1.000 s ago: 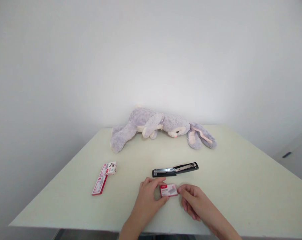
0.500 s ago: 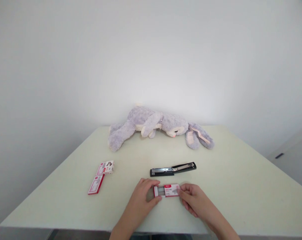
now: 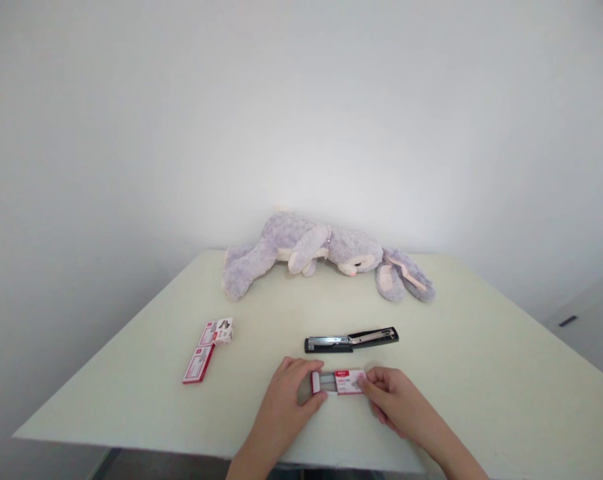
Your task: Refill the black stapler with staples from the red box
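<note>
A small red and white staple box (image 3: 342, 382) lies near the table's front edge, its inner tray slid out to the left with grey staples showing. My left hand (image 3: 292, 390) pinches the tray end. My right hand (image 3: 394, 398) grips the sleeve's right end. Just beyond the box lies a black stapler (image 3: 351, 340), swung open flat.
A pale green table (image 3: 481, 373) stands against a white wall. A grey plush rabbit (image 3: 326, 253) lies along its far edge. Two more red and white staple boxes (image 3: 208, 347) sit at the left, one standing open. A grey cabinet (image 3: 588, 327) is at the right.
The box was closed a second ago; since then its tray has slid out to the left between my hands. Both hands stay on it.
</note>
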Available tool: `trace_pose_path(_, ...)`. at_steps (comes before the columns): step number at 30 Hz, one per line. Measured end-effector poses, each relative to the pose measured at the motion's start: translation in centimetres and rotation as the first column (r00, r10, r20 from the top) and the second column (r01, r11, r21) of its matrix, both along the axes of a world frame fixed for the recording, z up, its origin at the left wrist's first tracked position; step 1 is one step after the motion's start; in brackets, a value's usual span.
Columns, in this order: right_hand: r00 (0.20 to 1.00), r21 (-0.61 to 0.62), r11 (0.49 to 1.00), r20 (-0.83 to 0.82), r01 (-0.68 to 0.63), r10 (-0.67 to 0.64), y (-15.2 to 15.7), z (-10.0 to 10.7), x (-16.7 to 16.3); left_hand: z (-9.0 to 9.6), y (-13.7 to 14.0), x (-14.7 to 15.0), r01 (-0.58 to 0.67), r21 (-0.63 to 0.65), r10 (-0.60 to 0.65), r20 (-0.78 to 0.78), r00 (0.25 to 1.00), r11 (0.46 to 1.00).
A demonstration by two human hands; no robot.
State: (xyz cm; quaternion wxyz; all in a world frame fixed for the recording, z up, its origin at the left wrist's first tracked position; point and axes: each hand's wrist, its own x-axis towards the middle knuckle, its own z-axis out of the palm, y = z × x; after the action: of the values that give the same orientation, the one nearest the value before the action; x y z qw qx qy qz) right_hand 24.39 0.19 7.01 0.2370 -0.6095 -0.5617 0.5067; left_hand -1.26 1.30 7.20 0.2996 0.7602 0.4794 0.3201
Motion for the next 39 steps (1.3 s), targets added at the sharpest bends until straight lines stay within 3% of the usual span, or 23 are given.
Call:
trace_pose_path(3, 0.987, 0.115, 0.993, 0.162, -0.031, 0.012, 0.9, 0.9, 1.4, 0.2, 0.0, 0.0, 0.0, -0.001, 0.0, 0.002, 1.0, 1.0)
trace_pose_path(7, 0.933, 0.346, 0.937, 0.352, -0.055, -0.076, 2.4, 2.9, 1.7, 0.2, -0.1, 0.0, 0.001, -0.001, -0.001, 0.009, 1.0, 1.0)
trace_pose_path(10, 0.906, 0.378, 0.905, 0.423, -0.197, 0.021, 2.6, 4.6, -0.5, 0.0, -0.1, 0.0, 0.004, -0.003, -0.004, 0.014, 1.0, 1.0)
trace_pose_path(13, 0.819, 0.388, 0.842, 0.564, -0.376, 0.106, 2.4, 5.8, -3.5, -0.1, 0.0, 0.0, 0.001, -0.003, -0.001, 0.027, 1.0, 1.0)
trace_pose_path(16, 0.75, 0.374, 0.802, 0.647, -0.465, 0.133, 2.8, 6.2, -5.3, 0.0, 0.0, 0.0, 0.009, -0.003, -0.009, 0.039, 0.999, 1.0)
trace_pose_path(22, 0.716, 0.342, 0.754, 0.658, -0.561, 0.234, 4.2, 5.6, -6.0, 0.6, -0.1, 0.1, 0.018, -0.003, -0.018, 0.034, 0.999, 1.0)
trace_pose_path(30, 0.74, 0.364, 0.746, 0.626, -0.558, 0.249, 4.2, 4.9, -5.9, 0.4, 0.1, 0.1, 0.03, 0.009, -0.031, 0.022, 0.999, 0.999)
trace_pose_path(34, 0.779, 0.389, 0.76, 0.581, -0.521, 0.236, 3.7, 5.3, -4.4, -0.1, 0.1, -0.1, 0.019, 0.01, -0.019, 0.013, 1.0, 1.0)
trace_pose_path(39, 0.88, 0.404, 0.823, 0.419, -0.4, 0.222, 2.9, 5.0, -1.5, -0.5, 0.1, -0.2, 0.014, 0.007, -0.013, -0.003, 1.0, 1.0)
